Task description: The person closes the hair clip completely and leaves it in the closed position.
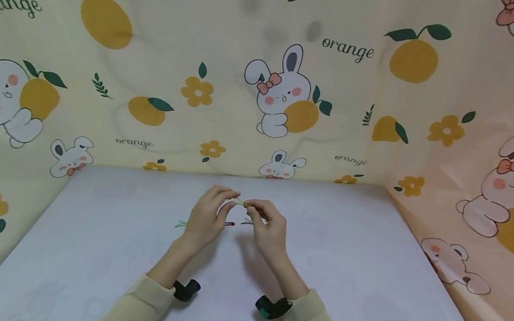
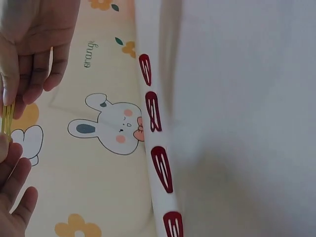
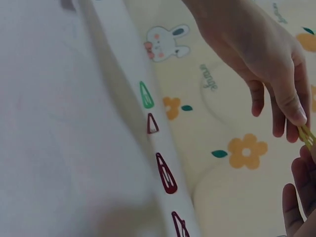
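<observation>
A yellow snap hair clip (image 1: 242, 203) is held up between both hands above the far part of the table. My left hand (image 1: 206, 220) pinches one end of it, thumb against fingers. From the other side my right hand (image 1: 271, 234) pinches the opposite end. The left wrist view shows the yellow clip (image 2: 8, 118) upright at the left border, fingertips covering its ends. Below the hands lie several dark red snap clips (image 2: 162, 169) in a row, with a green snap clip (image 3: 146, 95) at the row's left end. The hands partly hide this row in the head view.
The white table (image 1: 343, 282) reaches back to a cloth backdrop (image 1: 235, 31) printed with rabbits and oranges. Cloth also hangs along the left and right sides. A small black camera (image 1: 186, 290) is strapped to the left wrist, another black camera (image 1: 273, 308) to the right.
</observation>
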A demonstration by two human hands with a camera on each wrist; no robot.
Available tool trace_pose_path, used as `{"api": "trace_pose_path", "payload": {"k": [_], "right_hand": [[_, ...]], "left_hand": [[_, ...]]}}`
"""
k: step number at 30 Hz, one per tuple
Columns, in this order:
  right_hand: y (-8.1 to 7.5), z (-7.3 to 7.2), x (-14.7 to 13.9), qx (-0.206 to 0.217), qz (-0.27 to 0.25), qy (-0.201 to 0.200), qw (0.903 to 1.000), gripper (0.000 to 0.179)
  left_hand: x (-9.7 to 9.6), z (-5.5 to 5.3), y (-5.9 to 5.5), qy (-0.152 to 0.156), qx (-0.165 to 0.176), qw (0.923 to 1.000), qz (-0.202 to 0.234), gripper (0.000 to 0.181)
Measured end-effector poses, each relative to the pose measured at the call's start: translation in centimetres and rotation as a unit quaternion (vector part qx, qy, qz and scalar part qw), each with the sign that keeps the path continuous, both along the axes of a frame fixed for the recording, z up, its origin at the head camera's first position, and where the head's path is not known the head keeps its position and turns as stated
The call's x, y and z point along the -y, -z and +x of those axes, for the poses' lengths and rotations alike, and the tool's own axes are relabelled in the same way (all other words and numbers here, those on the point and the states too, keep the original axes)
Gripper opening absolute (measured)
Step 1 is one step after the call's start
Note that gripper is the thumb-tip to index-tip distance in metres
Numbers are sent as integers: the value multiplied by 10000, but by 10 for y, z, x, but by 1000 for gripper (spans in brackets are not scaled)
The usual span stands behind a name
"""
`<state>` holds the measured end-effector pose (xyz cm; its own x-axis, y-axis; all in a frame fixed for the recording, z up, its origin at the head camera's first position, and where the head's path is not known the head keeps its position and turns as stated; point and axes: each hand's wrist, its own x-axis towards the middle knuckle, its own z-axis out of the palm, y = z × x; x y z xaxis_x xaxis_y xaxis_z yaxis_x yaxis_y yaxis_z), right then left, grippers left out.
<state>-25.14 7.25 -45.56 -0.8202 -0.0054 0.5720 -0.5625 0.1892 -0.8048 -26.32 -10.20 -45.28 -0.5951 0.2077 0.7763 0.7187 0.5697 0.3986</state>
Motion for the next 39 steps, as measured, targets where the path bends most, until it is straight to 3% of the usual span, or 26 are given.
{"api": "trace_pose_path", "payload": {"k": [6,9,19,26,30,35,39], "right_hand": [[-26,16,-3,169,-18,-62,9998,11],[-30,19,-4,192,3,-71,9998,11],[-22,16,-3,-79,233,-68,9997,10],[6,-6,-6,-321,344,-136,9988,11],[11,-9,-7,-386,301,-217,9986,11],[13,-9,-8,-343,372,-282,9983,12],[-6,4,-6,-271,389,-338,9983,11]], "left_hand": [[-6,1,1,-4,42,9998,203,17],[-7,2,3,-14,63,9996,260,16],[-3,7,7,-22,209,9995,255,11],[-1,5,6,-85,44,9999,140,8],[1,6,6,-118,66,9999,68,7],[2,6,8,-142,216,9997,19,4],[3,7,7,-147,242,9996,34,2]]}}
